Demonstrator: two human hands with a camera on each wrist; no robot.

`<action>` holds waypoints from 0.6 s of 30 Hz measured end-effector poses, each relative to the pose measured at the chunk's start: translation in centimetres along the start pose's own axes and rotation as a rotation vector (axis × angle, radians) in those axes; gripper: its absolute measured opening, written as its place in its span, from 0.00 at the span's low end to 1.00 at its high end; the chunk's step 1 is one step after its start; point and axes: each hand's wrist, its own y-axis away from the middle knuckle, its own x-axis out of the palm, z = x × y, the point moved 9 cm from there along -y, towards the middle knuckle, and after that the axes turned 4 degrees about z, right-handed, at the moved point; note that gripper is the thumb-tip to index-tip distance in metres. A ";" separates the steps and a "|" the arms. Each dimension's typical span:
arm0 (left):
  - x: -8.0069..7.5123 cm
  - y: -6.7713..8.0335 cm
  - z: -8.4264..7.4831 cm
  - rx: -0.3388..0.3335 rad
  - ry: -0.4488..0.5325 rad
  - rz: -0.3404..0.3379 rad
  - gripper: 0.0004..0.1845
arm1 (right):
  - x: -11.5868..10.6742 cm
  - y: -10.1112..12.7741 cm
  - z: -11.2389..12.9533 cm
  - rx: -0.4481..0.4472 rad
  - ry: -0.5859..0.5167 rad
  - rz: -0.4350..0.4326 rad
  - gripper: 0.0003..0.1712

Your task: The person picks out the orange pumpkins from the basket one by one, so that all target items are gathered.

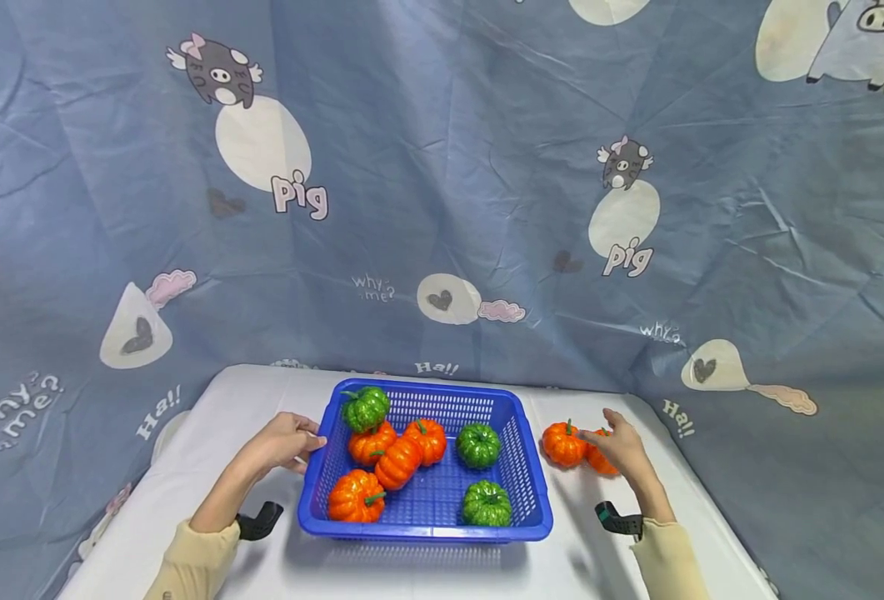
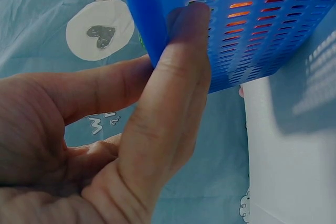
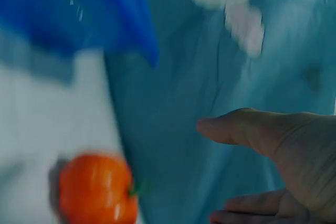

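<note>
A blue plastic basket on the white table holds several orange pumpkins and three green pumpkins. My left hand pinches the basket's left rim. In the left wrist view, the thumb and fingers lie on either side of that rim. To the right of the basket, my right hand hovers with fingers spread, apart from the rim. Two orange pumpkins lie there: the nearer-to-basket one shows fully, while the other is partly hidden by the hand. One orange pumpkin appears blurred in the right wrist view.
A blue-grey cloth printed with pigs and hearts hangs behind the table and spreads around its sides. White table surface shows around the basket. Each wrist wears a black band.
</note>
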 end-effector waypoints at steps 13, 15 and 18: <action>-0.1 -0.1 0.1 0.016 0.024 0.001 0.21 | 7.5 2.2 12.7 -0.227 -0.023 0.184 0.40; 0.0 -0.1 0.2 0.012 0.030 0.002 0.21 | 8.7 2.5 14.1 -0.253 -0.029 0.218 0.39; 0.1 -0.2 0.3 0.011 0.037 0.002 0.20 | 10.4 2.9 16.1 -0.285 -0.012 0.260 0.39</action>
